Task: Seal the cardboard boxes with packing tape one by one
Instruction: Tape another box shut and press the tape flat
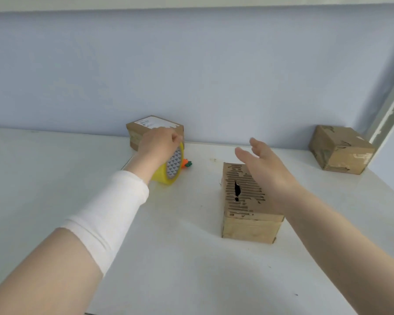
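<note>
**Head view: left hand on the tape roll, right hand spread over the near box**

The yellow packing tape roll (168, 169) stands on its edge on the white table (55, 178), just in front of the labelled cardboard box (155, 128) at the blue wall (191, 64). The left hand (159, 144) grasps the roll from above, fingers curled over its rim. A white sleeve (114, 205) covers that forearm.

The right hand (264, 162) is released, fingers straight and slightly apart, holding nothing. It is over the far end of the torn cardboard box (248, 201); whether it touches cannot be told.

A small orange-and-green object (186, 164) lies just right of the roll. A stretch of table separates roll and torn box. A third cardboard box (341, 148) sits well apart, at the table's far right edge.
</note>
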`<state>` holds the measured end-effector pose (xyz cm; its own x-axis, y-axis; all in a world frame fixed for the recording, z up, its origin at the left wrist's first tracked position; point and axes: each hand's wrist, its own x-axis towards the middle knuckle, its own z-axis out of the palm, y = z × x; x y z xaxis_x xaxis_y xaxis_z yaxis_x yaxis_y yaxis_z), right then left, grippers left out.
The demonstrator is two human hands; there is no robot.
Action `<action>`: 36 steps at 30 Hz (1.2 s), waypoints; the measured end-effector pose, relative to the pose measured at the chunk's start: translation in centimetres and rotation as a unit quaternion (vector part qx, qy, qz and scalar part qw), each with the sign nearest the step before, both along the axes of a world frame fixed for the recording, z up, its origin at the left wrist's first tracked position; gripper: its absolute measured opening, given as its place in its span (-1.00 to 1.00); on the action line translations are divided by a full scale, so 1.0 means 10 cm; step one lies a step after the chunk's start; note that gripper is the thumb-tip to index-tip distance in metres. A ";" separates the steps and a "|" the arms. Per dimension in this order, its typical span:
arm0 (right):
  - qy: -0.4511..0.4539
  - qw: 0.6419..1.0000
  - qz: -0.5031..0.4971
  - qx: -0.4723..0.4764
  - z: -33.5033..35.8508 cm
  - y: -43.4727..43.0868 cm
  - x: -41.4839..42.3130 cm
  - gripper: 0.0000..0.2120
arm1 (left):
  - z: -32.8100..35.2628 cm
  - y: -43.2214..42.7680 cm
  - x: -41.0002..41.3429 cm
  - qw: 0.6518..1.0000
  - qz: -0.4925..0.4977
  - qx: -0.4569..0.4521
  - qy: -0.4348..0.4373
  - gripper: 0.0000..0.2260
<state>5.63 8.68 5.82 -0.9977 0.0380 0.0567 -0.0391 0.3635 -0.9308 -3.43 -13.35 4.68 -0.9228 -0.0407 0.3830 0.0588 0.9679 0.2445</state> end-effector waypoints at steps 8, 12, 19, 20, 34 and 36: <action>0.034 0.995 0.036 0.090 0.07 -0.68 -0.31 -0.48 | -0.21 -0.52 0.43 0.971 -0.014 0.215 0.103 -0.90; -0.032 0.995 0.054 0.073 0.05 -1.01 -0.56 -0.41 | -0.36 -0.70 0.66 0.924 -0.077 0.375 0.027 -0.73; -0.004 0.991 0.125 0.049 -0.03 -1.44 -0.64 -0.67 | -0.37 -0.97 0.72 0.834 -0.124 0.528 -0.100 -0.57; 0.015 0.989 0.135 0.055 -0.03 -1.47 -0.62 -0.73 | -0.36 -0.97 0.70 0.839 -0.127 0.519 -0.104 -0.63; 0.149 0.988 -0.013 0.042 -0.02 -1.31 -0.30 -0.84 | -0.02 -0.50 0.53 0.877 -0.217 0.424 -0.064 -0.79; 0.183 0.981 -0.051 0.038 0.08 -1.20 -0.24 -0.90 | 0.10 -0.33 0.59 0.885 -0.234 0.403 -0.004 -0.73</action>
